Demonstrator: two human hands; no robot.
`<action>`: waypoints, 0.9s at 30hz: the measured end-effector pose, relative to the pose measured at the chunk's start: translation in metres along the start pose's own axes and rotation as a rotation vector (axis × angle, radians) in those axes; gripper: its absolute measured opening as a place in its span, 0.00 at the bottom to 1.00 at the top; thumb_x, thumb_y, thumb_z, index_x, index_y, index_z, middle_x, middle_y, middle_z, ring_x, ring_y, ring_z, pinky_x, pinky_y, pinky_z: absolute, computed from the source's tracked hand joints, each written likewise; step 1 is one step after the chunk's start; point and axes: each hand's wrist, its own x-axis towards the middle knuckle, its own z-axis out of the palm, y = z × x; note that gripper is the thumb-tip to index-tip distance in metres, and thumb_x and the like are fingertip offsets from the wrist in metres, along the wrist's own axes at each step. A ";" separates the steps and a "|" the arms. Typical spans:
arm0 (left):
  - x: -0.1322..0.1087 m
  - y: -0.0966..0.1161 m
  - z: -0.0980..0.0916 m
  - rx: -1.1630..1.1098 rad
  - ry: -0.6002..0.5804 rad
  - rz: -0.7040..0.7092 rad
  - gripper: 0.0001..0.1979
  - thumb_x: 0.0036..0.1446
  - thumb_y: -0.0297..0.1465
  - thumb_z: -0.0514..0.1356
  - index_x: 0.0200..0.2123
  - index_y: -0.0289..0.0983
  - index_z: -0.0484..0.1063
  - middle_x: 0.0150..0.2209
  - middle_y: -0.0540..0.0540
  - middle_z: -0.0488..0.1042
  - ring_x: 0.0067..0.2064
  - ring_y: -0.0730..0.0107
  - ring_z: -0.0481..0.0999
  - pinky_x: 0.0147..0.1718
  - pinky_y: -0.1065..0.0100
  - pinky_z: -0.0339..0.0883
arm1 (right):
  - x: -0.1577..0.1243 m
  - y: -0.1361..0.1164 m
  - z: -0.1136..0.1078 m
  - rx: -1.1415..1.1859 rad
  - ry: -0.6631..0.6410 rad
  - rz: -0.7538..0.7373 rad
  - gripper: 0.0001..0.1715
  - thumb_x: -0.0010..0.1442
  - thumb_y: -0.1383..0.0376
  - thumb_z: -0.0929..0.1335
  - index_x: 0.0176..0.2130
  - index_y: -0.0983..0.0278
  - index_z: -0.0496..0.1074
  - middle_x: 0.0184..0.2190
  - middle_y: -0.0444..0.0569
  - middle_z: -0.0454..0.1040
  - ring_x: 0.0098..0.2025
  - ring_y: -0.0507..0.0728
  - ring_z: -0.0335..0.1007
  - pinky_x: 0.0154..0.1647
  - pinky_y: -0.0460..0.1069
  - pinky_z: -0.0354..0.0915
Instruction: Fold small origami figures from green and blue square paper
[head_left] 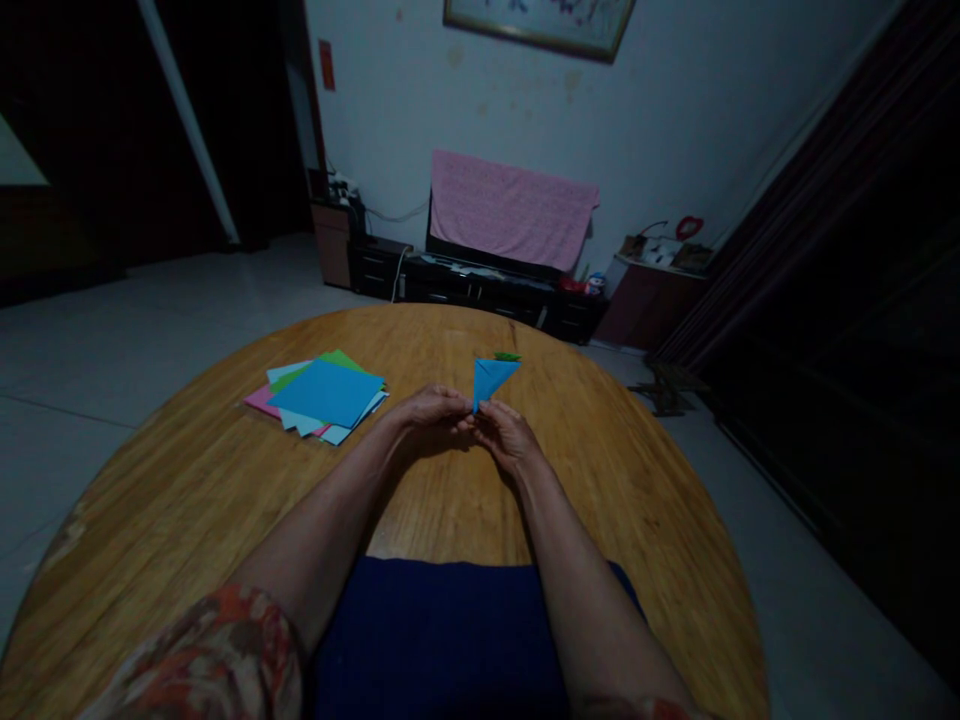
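A blue sheet of paper (493,377), folded into a narrow triangle, points its tip down toward me over the table. My left hand (439,407) pinches that lower tip from the left. From the other side, my right hand (506,432) grips the same tip, its fingers closed close beside the left ones. The fingertips partly hide the point of the paper. Just behind the folded paper, a small green piece (508,356) shows, mostly covered; its kind I cannot make out.
On the left of the round wooden table (600,470) lies a fanned stack of coloured paper squares (328,393), blue on top. Beyond the table stand a low black cabinet (450,285) and a screen-like shape draped with a pink towel (514,210).
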 end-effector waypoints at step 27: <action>0.000 -0.013 0.006 -0.092 -0.006 0.043 0.08 0.43 0.30 0.63 0.19 0.32 0.69 0.18 0.49 0.69 0.20 0.76 0.68 0.24 0.71 0.66 | 0.005 0.005 -0.004 0.026 -0.032 0.016 0.15 0.40 0.59 0.74 0.29 0.63 0.71 0.24 0.43 0.75 0.27 0.51 0.71 0.31 0.46 0.62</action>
